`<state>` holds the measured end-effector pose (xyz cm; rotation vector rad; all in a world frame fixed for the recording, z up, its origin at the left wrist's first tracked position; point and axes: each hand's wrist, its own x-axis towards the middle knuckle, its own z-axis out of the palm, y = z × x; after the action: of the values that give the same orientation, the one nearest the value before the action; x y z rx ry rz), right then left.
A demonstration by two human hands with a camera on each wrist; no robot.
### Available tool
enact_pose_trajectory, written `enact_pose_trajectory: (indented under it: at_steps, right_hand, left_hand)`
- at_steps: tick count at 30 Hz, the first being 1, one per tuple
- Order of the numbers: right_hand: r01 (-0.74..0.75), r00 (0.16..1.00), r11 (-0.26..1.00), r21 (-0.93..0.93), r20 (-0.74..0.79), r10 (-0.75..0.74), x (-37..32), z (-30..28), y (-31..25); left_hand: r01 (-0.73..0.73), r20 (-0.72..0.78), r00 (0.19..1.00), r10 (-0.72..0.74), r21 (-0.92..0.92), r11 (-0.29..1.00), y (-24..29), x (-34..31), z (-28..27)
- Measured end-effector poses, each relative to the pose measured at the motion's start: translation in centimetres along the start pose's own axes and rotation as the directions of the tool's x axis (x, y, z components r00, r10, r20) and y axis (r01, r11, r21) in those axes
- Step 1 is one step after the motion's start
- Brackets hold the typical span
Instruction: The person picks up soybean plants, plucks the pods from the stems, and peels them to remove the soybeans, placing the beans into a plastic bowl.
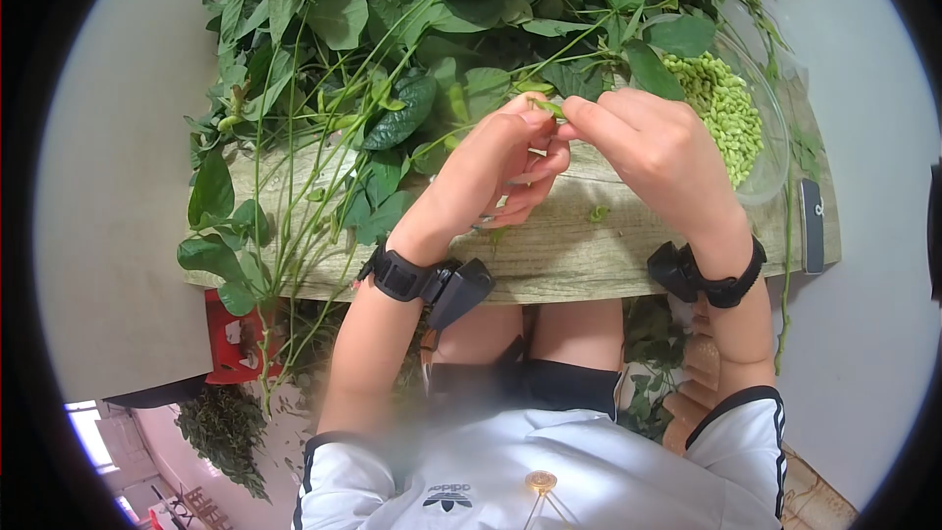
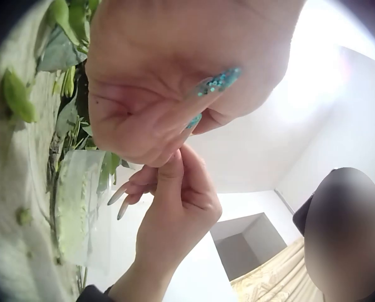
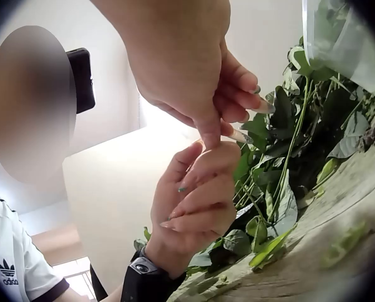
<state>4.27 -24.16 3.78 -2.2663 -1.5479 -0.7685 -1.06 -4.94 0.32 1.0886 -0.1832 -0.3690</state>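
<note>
Over the near part of the table, both hands meet at a small green soybean pod (image 1: 552, 110). My left hand (image 1: 498, 165) pinches one end of it between thumb and forefinger, the other fingers curled in under the palm. From the right, my right hand (image 1: 655, 147) pinches the other end with thumb and fingertips. In both wrist views the fingers hide most of the pod. Right of the right hand stands a clear plastic tub (image 1: 782, 162) with many shelled green soybeans (image 1: 721, 118) in it.
A big heap of leafy soybean plants (image 1: 392, 29) covers the far side of the wood-grain table (image 1: 559, 270). Long stems hang over the front left edge. A loose pod (image 1: 599, 214) lies near the hands. At the right edge is a dark flat rectangular object (image 1: 812, 226).
</note>
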Motion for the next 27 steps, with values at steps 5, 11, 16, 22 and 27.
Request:
enact_pose_trajectory:
  at_steps: [5, 11, 16, 22, 27]
  right_hand:
    - [0.018, 1.0, 1.0, -0.018, -0.003, -0.018, 0.03, -0.07, -0.14]
    - [0.051, 0.998, 0.998, -0.042, 0.04, -0.049, 0.69, -0.79, -0.28]
    - [0.088, 0.995, 0.993, -0.077, 0.044, -0.085, 0.77, -0.69, -0.15]
    - [0.131, 0.989, 0.983, -0.126, 0.09, -0.121, 0.84, -0.68, -0.25]
    - [0.133, 0.986, 0.984, -0.122, 0.117, -0.118, 0.81, -0.43, -0.33]
  left_hand:
    - [0.046, -0.041, 0.998, -0.046, -0.004, 0.999, 0.39, 0.03, 0.47]
    - [0.011, 0.029, 1.0, -0.008, -0.1, 0.995, 0.19, -0.39, 0.1]
    - [0.011, 0.027, 1.0, -0.009, -0.042, 0.999, 0.49, -0.5, 0.21]
    - [0.038, 0.004, 0.999, -0.038, -0.047, 0.998, 0.34, -0.45, 0.21]
    - [0.026, -0.003, 1.0, -0.026, -0.037, 0.999, 0.11, -0.34, 0.04]
